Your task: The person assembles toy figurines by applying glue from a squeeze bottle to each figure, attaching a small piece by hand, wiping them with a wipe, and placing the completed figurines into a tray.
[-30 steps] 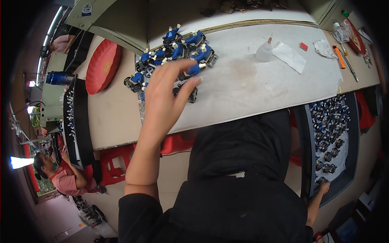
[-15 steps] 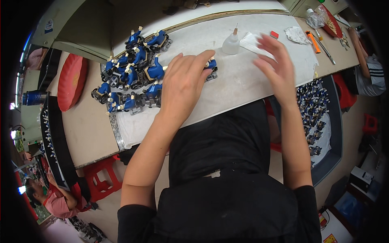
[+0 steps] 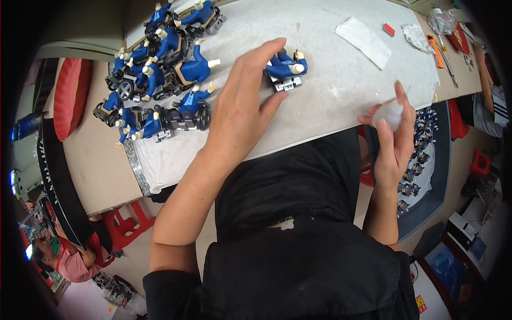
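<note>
My left hand (image 3: 240, 104) curves round a small toy figure in a wheelchair (image 3: 288, 69), thumb at its grey base and fingers along its left side. The figure has a blue jacket and pale head, and my fingers partly cover it. In my right hand (image 3: 394, 144), above the table's near right edge, is a translucent squeeze bottle (image 3: 389, 115), gripped between thumb and fingers. Its thin needle tip points up toward the right. To the left of my left hand, several similar blue-jacketed wheelchair figures (image 3: 196, 69) lie crowded together.
White paper covers the table (image 3: 320, 101). Toward the far right lie a folded tissue (image 3: 364, 41), a red block (image 3: 389, 30), crumpled tissue (image 3: 416, 37) and an orange cutter (image 3: 434, 52). A red dish (image 3: 71, 98) stands left. A grey tray (image 3: 434, 184) of figures sits right, below table height.
My right hand has picked up the squeeze bottle from the table and brought it nearer and to the right. The figure by my left hand shows more fully. The whole view has shifted.
</note>
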`<move>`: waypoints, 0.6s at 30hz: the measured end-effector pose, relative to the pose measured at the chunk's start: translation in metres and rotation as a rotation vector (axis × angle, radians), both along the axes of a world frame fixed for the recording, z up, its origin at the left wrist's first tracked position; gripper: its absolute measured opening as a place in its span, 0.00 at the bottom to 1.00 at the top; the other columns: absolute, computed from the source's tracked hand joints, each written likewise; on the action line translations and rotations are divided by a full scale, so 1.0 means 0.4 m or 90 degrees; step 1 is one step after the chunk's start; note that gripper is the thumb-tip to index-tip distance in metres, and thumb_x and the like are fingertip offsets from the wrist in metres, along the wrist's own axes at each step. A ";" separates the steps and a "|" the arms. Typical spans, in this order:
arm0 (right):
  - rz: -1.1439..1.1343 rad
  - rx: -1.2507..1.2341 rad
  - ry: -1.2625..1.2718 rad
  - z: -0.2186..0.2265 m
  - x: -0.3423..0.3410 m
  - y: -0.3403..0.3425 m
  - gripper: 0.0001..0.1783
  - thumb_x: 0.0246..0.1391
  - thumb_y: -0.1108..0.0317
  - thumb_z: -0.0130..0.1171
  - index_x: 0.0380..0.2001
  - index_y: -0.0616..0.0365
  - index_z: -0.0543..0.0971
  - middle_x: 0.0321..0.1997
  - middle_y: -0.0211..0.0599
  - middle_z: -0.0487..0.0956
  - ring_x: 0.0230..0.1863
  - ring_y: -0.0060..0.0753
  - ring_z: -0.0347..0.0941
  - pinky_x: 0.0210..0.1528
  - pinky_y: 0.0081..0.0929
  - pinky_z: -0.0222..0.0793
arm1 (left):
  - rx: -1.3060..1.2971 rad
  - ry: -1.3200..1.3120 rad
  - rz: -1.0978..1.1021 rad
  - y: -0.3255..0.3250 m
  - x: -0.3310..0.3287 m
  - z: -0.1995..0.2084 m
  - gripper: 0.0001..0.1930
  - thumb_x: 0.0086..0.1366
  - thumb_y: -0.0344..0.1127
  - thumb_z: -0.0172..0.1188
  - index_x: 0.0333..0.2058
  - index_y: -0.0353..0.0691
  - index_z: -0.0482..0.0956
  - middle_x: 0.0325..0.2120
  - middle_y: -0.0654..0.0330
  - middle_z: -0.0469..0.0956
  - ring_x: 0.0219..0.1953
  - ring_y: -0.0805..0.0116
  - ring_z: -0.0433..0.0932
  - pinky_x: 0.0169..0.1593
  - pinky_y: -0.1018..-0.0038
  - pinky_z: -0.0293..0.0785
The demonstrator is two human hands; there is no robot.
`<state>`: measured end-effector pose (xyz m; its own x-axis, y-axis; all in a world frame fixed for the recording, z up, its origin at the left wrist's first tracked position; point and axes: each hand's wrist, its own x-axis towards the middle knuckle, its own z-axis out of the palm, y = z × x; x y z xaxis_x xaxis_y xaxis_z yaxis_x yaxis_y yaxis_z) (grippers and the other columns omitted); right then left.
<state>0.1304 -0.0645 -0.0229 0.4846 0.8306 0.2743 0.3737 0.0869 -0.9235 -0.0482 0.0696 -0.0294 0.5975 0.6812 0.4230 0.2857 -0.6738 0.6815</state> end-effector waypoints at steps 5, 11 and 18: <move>-0.111 0.142 0.104 -0.031 -0.023 -0.076 0.18 0.44 0.81 0.54 0.42 0.67 0.67 0.42 0.46 0.69 0.38 0.30 0.70 0.36 0.21 0.74 | 0.030 -0.016 -0.003 0.001 -0.001 -0.010 0.34 0.45 0.21 0.64 0.52 0.39 0.61 0.50 0.55 0.66 0.49 0.63 0.69 0.50 0.71 0.70; -0.150 0.204 0.134 -0.046 -0.040 -0.060 0.20 0.38 0.80 0.62 0.37 0.61 0.69 0.40 0.44 0.70 0.39 0.31 0.69 0.42 0.23 0.65 | 0.095 -0.029 -0.014 -0.003 -0.001 -0.013 0.31 0.44 0.23 0.65 0.49 0.37 0.63 0.49 0.57 0.67 0.48 0.63 0.70 0.50 0.71 0.70; -0.005 0.246 -0.106 -0.046 -0.064 -0.010 0.25 0.29 0.80 0.70 0.36 0.63 0.72 0.35 0.41 0.72 0.33 0.28 0.70 0.35 0.19 0.69 | 0.151 -0.001 -0.011 -0.009 0.002 -0.003 0.32 0.43 0.25 0.66 0.50 0.38 0.64 0.46 0.57 0.71 0.46 0.64 0.72 0.47 0.72 0.71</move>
<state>0.1046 -0.0684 -0.0414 0.4138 0.6479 0.6396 0.5168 0.4112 -0.7509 -0.0474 0.0658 -0.0305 0.6068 0.5525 0.5714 0.2717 -0.8198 0.5041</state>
